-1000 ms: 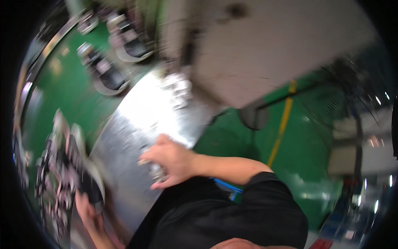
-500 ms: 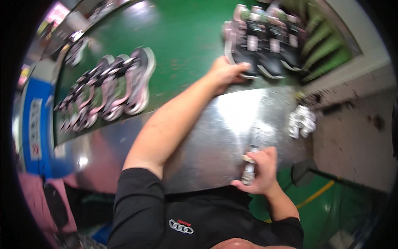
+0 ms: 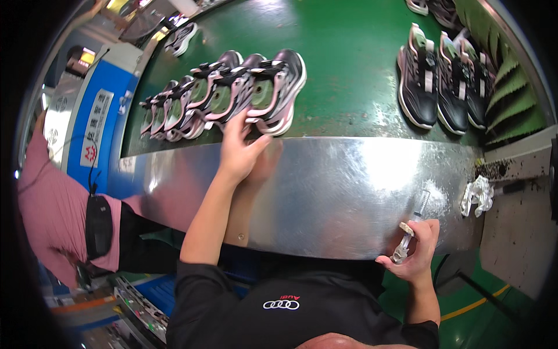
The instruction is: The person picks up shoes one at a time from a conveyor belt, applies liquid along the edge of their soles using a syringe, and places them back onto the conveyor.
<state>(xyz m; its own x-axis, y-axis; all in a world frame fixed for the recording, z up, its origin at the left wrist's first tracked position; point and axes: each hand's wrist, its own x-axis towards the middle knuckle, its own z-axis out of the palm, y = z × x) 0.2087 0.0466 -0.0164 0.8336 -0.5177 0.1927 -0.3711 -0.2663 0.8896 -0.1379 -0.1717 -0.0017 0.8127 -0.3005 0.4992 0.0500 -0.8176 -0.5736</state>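
My left hand [image 3: 238,152] reaches to the near end of a left-hand row of shoes. Its thumb is spread from the fingers, and the fingertips overlap the lower part of a black, pink and green sneaker [image 3: 293,88]; I cannot make out a firm hold. At the right of the metal ledge, my right hand [image 3: 423,251] is closed around a clear syringe [image 3: 421,203] with a pale flange, its barrel pointing away from me. Across the green surface, to the right, stand several black sneakers [image 3: 416,93] side by side, toes toward me.
A shiny metal ledge [image 3: 314,192] edges the green work surface [image 3: 343,70]. Crumpled white tissue [image 3: 478,196] lies by the right wall. Green flaps [image 3: 511,87] hang behind the right shoes. A person in a pink top [image 3: 61,200] is at the left, beside a blue-and-white machine panel [image 3: 97,116].
My left hand has left the right-hand sneakers and swung left to the other row. The right hand keeps the syringe. The whole view has shifted leftward.
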